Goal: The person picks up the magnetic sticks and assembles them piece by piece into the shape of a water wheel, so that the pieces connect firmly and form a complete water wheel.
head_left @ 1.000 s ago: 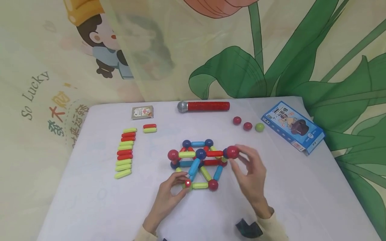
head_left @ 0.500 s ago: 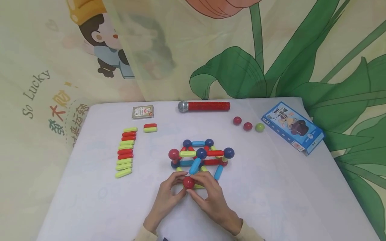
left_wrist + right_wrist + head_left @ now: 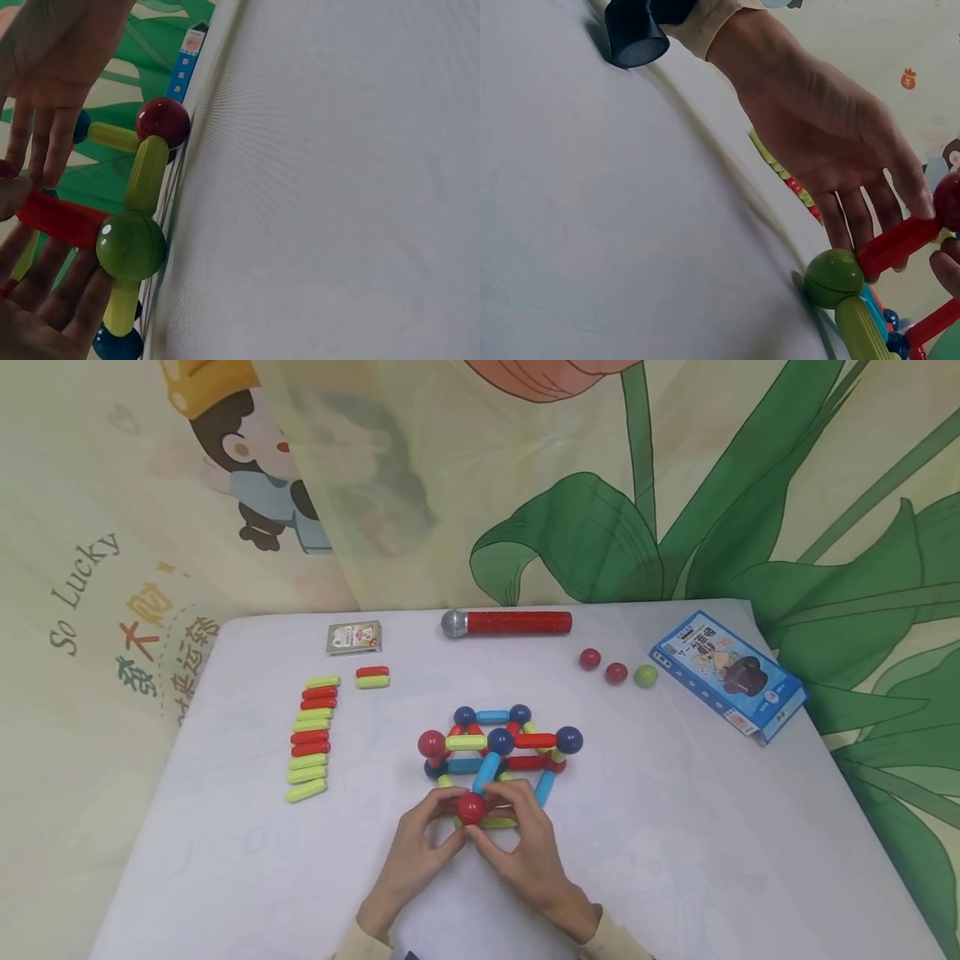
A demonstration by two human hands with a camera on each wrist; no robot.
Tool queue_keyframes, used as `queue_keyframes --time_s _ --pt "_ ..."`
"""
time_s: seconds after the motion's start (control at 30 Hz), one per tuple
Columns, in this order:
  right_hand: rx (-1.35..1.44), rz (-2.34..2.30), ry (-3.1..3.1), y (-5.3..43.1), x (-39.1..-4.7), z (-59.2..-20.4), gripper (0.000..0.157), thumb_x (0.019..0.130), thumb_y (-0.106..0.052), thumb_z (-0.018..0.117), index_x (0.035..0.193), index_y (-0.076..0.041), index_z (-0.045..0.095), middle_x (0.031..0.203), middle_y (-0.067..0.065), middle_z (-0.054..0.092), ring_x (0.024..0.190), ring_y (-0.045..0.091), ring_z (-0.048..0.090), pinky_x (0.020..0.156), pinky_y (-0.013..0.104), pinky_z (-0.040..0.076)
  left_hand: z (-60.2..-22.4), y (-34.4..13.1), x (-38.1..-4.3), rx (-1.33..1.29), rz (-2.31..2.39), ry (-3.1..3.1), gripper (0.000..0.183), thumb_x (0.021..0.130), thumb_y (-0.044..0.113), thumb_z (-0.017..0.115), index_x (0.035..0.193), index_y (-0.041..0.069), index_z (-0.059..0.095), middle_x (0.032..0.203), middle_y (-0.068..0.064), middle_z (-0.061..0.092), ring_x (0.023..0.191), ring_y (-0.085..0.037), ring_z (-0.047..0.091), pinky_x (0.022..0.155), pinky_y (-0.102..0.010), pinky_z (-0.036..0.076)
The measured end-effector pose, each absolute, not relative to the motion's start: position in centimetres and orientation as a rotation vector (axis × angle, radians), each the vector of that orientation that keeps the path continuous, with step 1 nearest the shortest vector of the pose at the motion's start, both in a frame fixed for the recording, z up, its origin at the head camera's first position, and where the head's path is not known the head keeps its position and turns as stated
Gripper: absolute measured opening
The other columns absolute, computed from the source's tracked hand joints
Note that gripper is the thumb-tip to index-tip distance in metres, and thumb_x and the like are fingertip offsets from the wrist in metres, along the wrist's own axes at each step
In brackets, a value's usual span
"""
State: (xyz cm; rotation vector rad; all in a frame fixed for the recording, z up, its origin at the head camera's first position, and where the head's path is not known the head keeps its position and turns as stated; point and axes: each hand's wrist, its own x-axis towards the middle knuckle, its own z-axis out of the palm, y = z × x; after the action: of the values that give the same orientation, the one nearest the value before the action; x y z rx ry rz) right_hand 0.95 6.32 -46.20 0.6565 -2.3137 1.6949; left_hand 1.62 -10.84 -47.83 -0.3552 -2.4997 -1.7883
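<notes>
My left hand (image 3: 416, 843) pinches an upright red rod (image 3: 896, 246) between thumb and fingers. The rod's foot meets a green ball (image 3: 131, 245) at the near corner of a magnetic stick-and-ball frame. My right hand (image 3: 528, 856) holds a red ball (image 3: 471, 808) at the rod's top, thumb and fingertips around its right side. A light blue rod (image 3: 487, 772) slopes from that ball towards a dark blue ball (image 3: 501, 741) on the frame's upper level. Yellow-green rods (image 3: 146, 175) run from the green ball along the base. The right hand hides part of the base in the head view.
Several loose red and yellow-green rods (image 3: 310, 737) form a column at left, with a pair (image 3: 372, 677) nearby. A card box (image 3: 355, 638) and a red microphone (image 3: 517, 623) lie at the back. Loose balls (image 3: 617, 673) and a blue box (image 3: 729, 675) are at right.
My right hand has brought the red ball from the frame's right corner to the top of the red rod in my left hand. The left hand has stayed in place.
</notes>
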Motion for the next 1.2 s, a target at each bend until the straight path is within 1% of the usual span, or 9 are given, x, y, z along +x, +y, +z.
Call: queue_keyframes --time_s 0.1,0.23,0.33,0.47,0.53,0.63,0.77,0.97,1.2 --pt "0.642 1.723 -2.282 6.6 0.6 -46.2 0.058 0.079 -0.003 0.077 0.129 -0.005 0.048 0.115 0.008 0.052 0.097 0.018 0.062 0.076 0.035 0.058 -47.7 -10.8 1.5 -0.398 -1.78 -2.499 0.039 0.086 0.013 0.072 0.122 0.017 0.058 0.114 0.004 0.066 0.101 -0.011 0.064 0.089 -0.032 0.052" --pt "0.61 1.789 -2.24 7.2 0.3 -46.1 0.055 0.08 0.004 0.072 0.129 -0.001 0.047 0.115 0.014 0.052 0.098 0.023 0.063 0.077 0.037 0.057 -47.4 -11.6 1.3 -0.362 -1.773 -2.48 0.032 0.09 0.007 0.064 0.122 0.011 0.059 0.112 0.002 0.067 0.101 -0.011 0.064 0.089 -0.029 0.052" --pt "0.574 1.797 -2.224 7.8 0.1 -46.1 0.052 0.079 0.01 0.069 0.126 0.002 0.048 0.113 0.017 0.053 0.098 0.025 0.063 0.079 0.031 0.057 -46.8 -13.0 -0.1 -0.203 -1.74 -2.446 0.025 0.094 0.007 0.058 0.119 0.008 0.059 0.109 -0.001 0.068 0.101 -0.01 0.063 0.089 -0.023 0.051" --pt "0.514 1.734 -2.185 9.3 -0.1 -46.1 0.047 0.078 0.017 0.065 0.121 0.004 0.052 0.105 0.017 0.058 0.094 0.021 0.063 0.08 0.021 0.054 -46.2 -16.0 -4.4 0.103 -1.675 -2.37 0.025 0.096 0.02 0.059 0.119 0.01 0.059 0.109 -0.002 0.066 0.101 -0.008 0.061 0.087 -0.016 0.048" --pt "0.482 1.699 -2.171 10.1 -0.2 -46.1 0.042 0.079 0.017 0.063 0.118 0.004 0.055 0.099 0.016 0.061 0.091 0.018 0.064 0.081 0.018 0.053 -46.4 -17.5 -6.9 0.206 -1.617 -2.34 0.027 0.096 0.02 0.059 0.12 0.009 0.058 0.111 -0.003 0.065 0.103 -0.01 0.06 0.089 -0.019 0.049" --pt "0.414 1.671 -2.183 11.2 -0.3 -46.1 0.032 0.082 0.017 0.061 0.112 0.003 0.059 0.093 0.014 0.064 0.087 0.015 0.064 0.083 0.016 0.052 -46.7 -19.3 -10.2 0.254 -1.489 -2.39 0.028 0.094 0.013 0.061 0.121 0.008 0.057 0.119 -0.006 0.062 0.113 -0.016 0.056 0.098 -0.031 0.047" --pt "0.335 1.625 -2.218 12.2 -0.4 -45.6 0.022 0.084 0.017 0.059 0.104 0.006 0.061 0.086 0.018 0.064 0.079 0.021 0.066 0.083 0.014 0.051 -47.0 -20.5 -13.0 0.194 -1.317 -2.588 0.033 0.091 0.001 0.059 0.124 0.005 0.055 0.126 -0.012 0.058 0.123 -0.027 0.049 0.107 -0.045 0.039" --pt "0.224 1.595 -2.279 13.1 -0.5 -44.5 0.013 0.086 0.014 0.058 0.098 0.009 0.061 0.08 0.016 0.064 0.074 0.025 0.066 0.083 0.012 0.05 -47.3 -20.8 -14.4 0.138 -1.109 -2.776 0.035 0.089 -0.006 0.054 0.123 0.001 0.057 0.124 -0.017 0.058 0.117 -0.033 0.048 0.104 -0.047 0.038" --pt "0.206 1.61 -2.306 13.3 -0.7 -44.4 0.012 0.086 0.014 0.059 0.098 0.01 0.061 0.08 0.017 0.064 0.074 0.026 0.066 0.082 0.012 0.05 -46.8 -20.5 -13.5 0.115 -1.106 -2.799 0.031 0.09 -0.001 0.059 0.121 0.004 0.059 0.121 -0.016 0.062 0.115 -0.032 0.053 0.103 -0.047 0.041"
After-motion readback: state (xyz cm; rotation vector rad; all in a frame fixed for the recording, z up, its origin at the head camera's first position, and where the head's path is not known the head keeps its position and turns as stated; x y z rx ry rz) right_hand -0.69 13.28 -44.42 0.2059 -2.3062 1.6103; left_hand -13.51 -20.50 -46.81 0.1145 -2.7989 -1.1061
